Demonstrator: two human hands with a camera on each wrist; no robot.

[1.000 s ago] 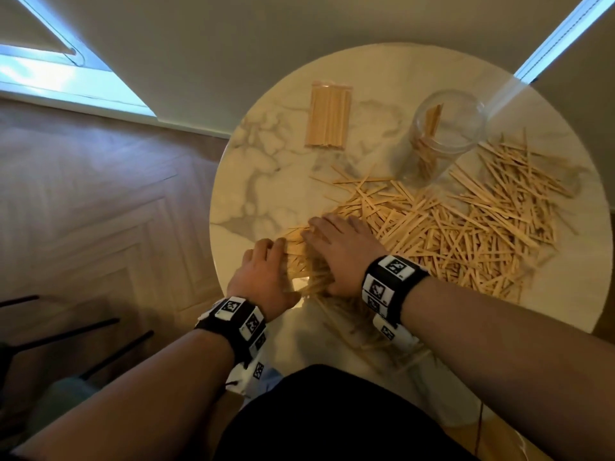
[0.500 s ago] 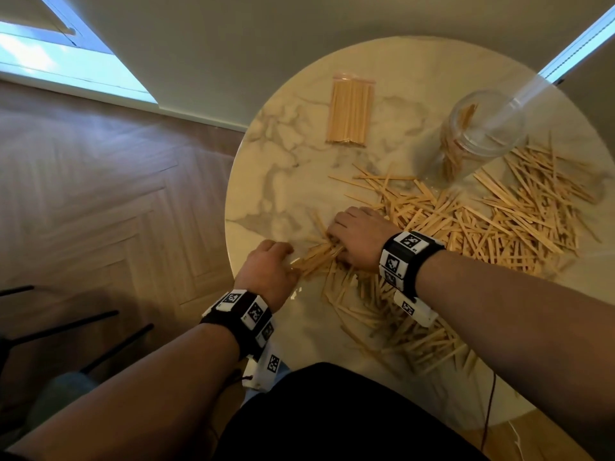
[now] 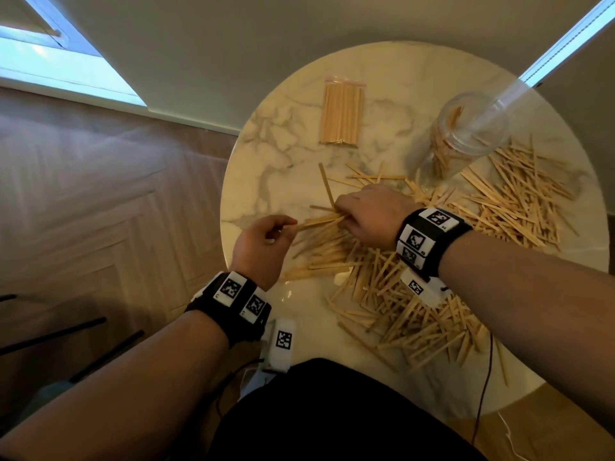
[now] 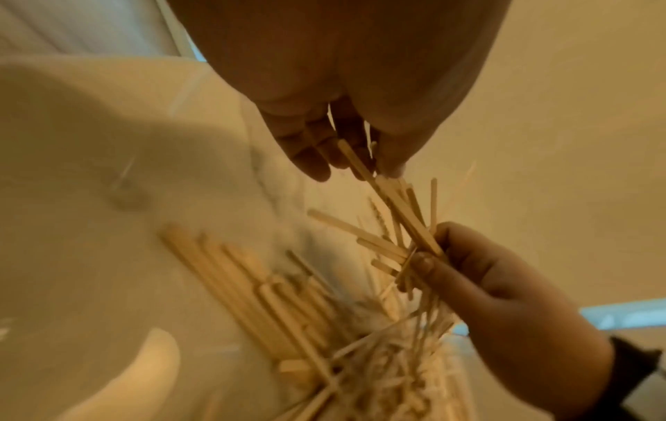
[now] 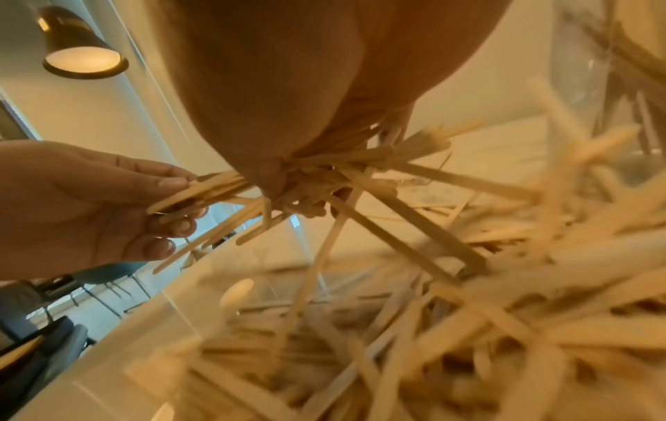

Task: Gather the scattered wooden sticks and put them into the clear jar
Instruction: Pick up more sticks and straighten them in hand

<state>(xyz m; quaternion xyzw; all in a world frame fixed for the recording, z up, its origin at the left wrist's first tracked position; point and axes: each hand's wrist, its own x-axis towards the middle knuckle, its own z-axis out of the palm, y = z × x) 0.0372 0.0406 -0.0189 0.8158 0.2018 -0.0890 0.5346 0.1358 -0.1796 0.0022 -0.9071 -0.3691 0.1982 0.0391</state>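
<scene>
Many flat wooden sticks (image 3: 499,207) lie scattered over the right and near part of the round marble table (image 3: 266,154). My right hand (image 3: 366,214) grips a bundle of sticks (image 3: 319,221) lifted a little off the table; the bundle (image 5: 342,168) fans out below the palm. My left hand (image 3: 266,237) pinches the bundle's left end (image 5: 187,190) between thumb and fingers (image 4: 317,159). The clear jar (image 3: 466,134) stands at the back right with several sticks inside.
A neat pack of sticks (image 3: 341,114) in a clear wrapper lies at the back of the table. The table edge runs just left of my left hand, with wooden floor (image 3: 100,211) below. A thin cable (image 3: 482,394) hangs at the near right.
Both hands went from pressing flat on the pile to gripping a bundle. The bundle has come up off the table and shifted toward the back.
</scene>
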